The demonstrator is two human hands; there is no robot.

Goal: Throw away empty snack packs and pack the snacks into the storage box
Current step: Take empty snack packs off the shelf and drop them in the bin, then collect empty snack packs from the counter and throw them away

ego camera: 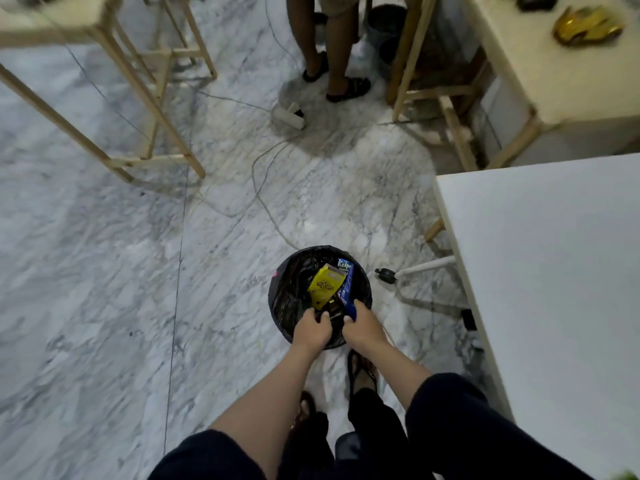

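Marble floor (104, 289) with trailing cables (263, 202); wooden stool frame (152, 109) far left; a standing person's sandalled feet (348, 89) far centre; white tabletop (554, 289) right.

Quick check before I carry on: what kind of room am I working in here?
Probably an indoor workroom or makeshift recording space: marble floor with loose cables, bare wooden-frame tables, and a bin lined with a black bag beside a white table.
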